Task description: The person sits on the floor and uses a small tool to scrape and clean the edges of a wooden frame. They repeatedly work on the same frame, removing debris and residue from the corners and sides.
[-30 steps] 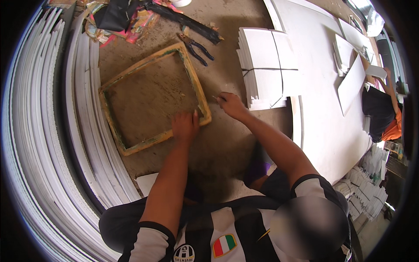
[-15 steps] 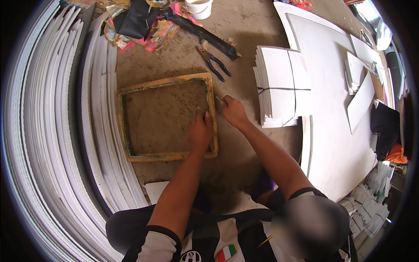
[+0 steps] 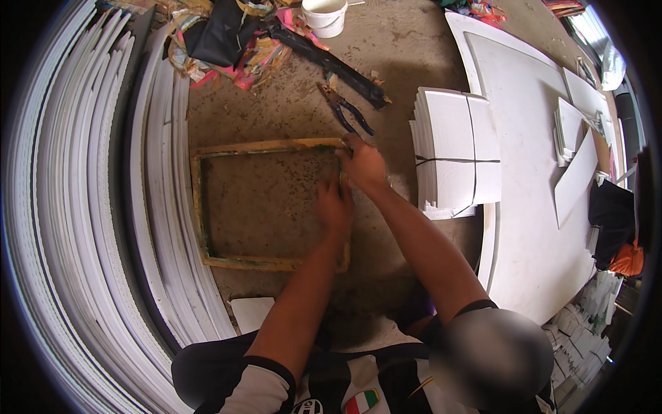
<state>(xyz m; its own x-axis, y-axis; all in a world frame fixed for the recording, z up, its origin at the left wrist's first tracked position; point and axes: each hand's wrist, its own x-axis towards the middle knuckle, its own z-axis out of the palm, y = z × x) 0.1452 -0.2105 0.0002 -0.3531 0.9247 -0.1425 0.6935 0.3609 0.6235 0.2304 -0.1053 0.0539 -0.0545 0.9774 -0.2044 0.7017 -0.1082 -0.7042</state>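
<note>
A rectangular yellow-brown wooden frame (image 3: 269, 145) with greenish stains along its inner edge lies on the bare floor before me. My left hand (image 3: 334, 209) is closed around the frame's right-hand bar, its fingertips pointing away from me. At the far right corner is my right hand (image 3: 364, 165), fingers curled in against the wood. Whatever is pinched in those fingers is hidden. Just beyond that corner lie pliers (image 3: 350, 114) with dark blue handles.
White sheets (image 3: 76, 193) stand stacked along the left. To the right are a strapped bundle of white corrugated sheets (image 3: 458, 145) and a large white panel (image 3: 524, 159). A white bucket (image 3: 324, 17), a long black strip (image 3: 324, 58) and colourful scraps (image 3: 262, 58) lie at the back.
My right hand has moved from beside the frame onto its far right corner. My left hand stays at the right-hand bar. The whole scene sits slightly lower and further right in the picture.
</note>
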